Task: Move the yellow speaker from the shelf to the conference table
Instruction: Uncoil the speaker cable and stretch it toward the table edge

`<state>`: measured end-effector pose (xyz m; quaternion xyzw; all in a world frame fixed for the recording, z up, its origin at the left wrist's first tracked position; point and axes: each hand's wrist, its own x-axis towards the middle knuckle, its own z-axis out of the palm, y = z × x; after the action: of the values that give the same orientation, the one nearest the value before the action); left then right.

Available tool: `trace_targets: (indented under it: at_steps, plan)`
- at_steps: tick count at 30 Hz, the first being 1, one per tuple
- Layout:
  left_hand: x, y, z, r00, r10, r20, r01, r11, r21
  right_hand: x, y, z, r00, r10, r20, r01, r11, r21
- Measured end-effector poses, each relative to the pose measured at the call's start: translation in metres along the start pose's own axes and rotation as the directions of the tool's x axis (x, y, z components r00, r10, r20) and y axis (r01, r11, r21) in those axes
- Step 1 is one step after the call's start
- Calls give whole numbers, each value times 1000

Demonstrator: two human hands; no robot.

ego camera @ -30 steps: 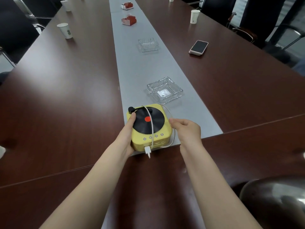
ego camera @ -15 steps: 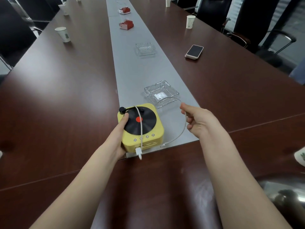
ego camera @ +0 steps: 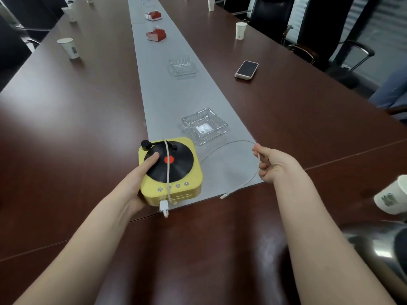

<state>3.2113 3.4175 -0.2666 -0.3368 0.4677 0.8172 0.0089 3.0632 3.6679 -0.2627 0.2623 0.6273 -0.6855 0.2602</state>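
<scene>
On the tabletop, your left hand clamped around the yellow speaker, right hand pinched on its white cable.

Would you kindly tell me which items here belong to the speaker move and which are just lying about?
Job: yellow record-player speaker, its white cable, left hand, right hand.

Lying about: glass ashtray, pink-cased phone, paper cup, red boxes.

Right hand left speaker, drew white cable out rightward (loop unwound, wider now).
</scene>
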Motion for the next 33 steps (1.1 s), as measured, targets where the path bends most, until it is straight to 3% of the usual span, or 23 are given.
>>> trace_targets:
  at_steps: [4,10,16,20,22,25,28,33]
  plan:
    - [-3,6,2,1000,10,25,-10,1000,6,17,12,-5,993,-27,-114,9,987,-160]
    - [-1,7,9,999,11,30,-10,999,-36,22,44,-4,953,-249,-175,147,881,-449]
    - [2,0,13,1000,-5,19,7,997,-77,29,79,-8,898,-391,-201,162,720,-675]
    - [2,-3,15,1000,-22,4,22,995,-93,22,74,-3,868,-468,-166,115,516,-849]
    - [2,-4,16,999,-32,-5,31,995,-96,17,69,-1,865,-480,-145,113,468,-877]
    - [0,-3,18,999,-42,-1,42,994,-101,10,55,2,864,-486,-130,142,483,-864]
    - [-2,-3,20,999,-41,4,41,994,-102,-3,33,10,888,-455,-59,243,575,-781]
    - [-5,-1,22,999,-35,7,36,994,-98,-60,2,36,842,-527,113,520,740,-426]
